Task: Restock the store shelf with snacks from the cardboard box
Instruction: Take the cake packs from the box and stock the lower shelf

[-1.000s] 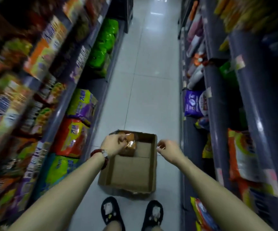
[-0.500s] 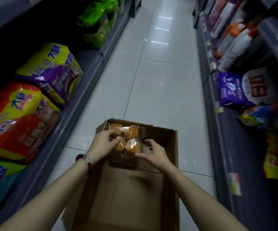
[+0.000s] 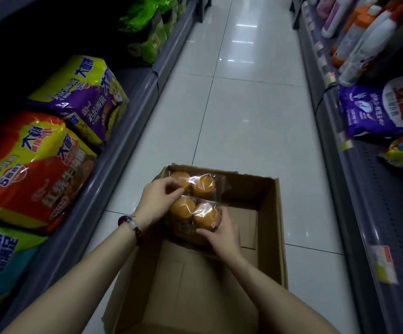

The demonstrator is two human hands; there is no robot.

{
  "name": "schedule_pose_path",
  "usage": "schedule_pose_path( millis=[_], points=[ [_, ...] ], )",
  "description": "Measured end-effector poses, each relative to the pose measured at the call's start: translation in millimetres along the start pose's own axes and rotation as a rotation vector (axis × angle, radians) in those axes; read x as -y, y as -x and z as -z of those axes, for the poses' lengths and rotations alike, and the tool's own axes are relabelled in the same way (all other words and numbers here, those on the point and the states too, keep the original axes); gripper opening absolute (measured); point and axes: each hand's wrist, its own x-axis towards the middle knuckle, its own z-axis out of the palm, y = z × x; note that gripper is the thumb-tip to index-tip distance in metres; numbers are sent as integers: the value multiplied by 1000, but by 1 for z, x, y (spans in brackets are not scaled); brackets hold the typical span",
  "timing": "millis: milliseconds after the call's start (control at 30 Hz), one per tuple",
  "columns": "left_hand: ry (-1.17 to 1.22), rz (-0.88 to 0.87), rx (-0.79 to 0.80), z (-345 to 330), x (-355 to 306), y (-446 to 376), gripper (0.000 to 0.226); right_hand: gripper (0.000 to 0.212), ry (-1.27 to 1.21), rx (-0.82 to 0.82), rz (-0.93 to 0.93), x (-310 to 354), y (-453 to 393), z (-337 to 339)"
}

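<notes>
An open cardboard box stands on the aisle floor in front of me. In its far left corner sit clear plastic packs of round golden buns. My left hand pinches the plastic at the left side of the packs. My right hand grips the near pack from its lower right side. The rest of the box floor is bare cardboard. The low store shelf runs along my left.
Large noodle multipacks in purple, red-yellow and green fill the left shelf. The right shelf holds a purple detergent bag and bottles. A tiled aisle stretches ahead.
I have bent down much closer to the box. Both hands moved from above the box onto the bun packs, the right hand closing on the near pack.
</notes>
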Motion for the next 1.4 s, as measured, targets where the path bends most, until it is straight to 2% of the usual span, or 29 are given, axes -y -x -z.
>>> schedule_pose_path(
  millis=[233,433,567,667,800,967,1167,1400],
  points=[
    [-17,-7,-18,-15,2,2,21,57,-44,-24,-57,-19,14,48],
    [-114,-53,-109,-33,6,-13,51,66,-145,-144,-111,-37,24,75],
    [-231,-46,-44,-45,6,-20,75,67,-219,-181,-135,-40,24,71],
    [-295,-58,-22,-52,11,-21,81,71,-237,-174,-144,-44,24,70],
    [-263,-56,-39,-52,11,-19,83,75,-240,-182,-158,-50,28,67],
    [-337,-43,-2,-51,9,-22,87,75,-234,-189,-156,-48,30,66],
    [-507,-107,-48,-51,7,-29,58,75,-236,-186,-165,-47,29,67],
    [-524,-169,-86,-58,16,-32,50,76,-229,-191,-178,-45,28,67]
  ],
)
